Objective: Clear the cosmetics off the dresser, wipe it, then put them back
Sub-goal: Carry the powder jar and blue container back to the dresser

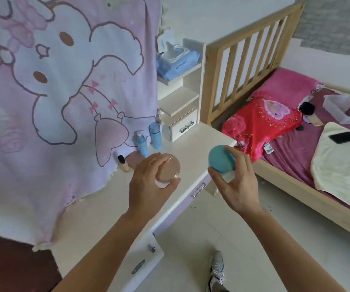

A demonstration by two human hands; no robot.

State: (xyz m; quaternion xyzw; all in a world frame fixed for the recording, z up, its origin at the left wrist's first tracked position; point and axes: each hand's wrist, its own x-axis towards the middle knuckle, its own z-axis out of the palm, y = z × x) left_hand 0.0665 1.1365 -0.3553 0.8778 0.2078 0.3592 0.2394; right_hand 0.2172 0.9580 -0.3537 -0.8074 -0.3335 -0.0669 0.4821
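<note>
A large pink blanket printed with a white cartoon rabbit (54, 81) hangs behind a white dresser (106, 207), and a wooden-framed bed with magenta sheets (296, 165) stands just beside it. A person's left hand (146, 186) curls its fingers over a round pink lidded jar (168, 168) near the dresser's front edge; whether the jar rests on the top or is lifted off it, I cannot tell. The right hand (239, 186), fingers spread, pinches a round teal jar (220, 159) in the air just off the dresser's right corner. Both jars are squat, their short axes roughly upright and their lids tipped towards the viewer. A blue pump bottle (142, 145), a blue cylindrical bottle (155, 135) and a small black-capped foundation bottle (123, 164) stand upright at the back. With cosmetics on the dresser and in hand, the task looks partway through; clearing or returning, I cannot say.
</note>
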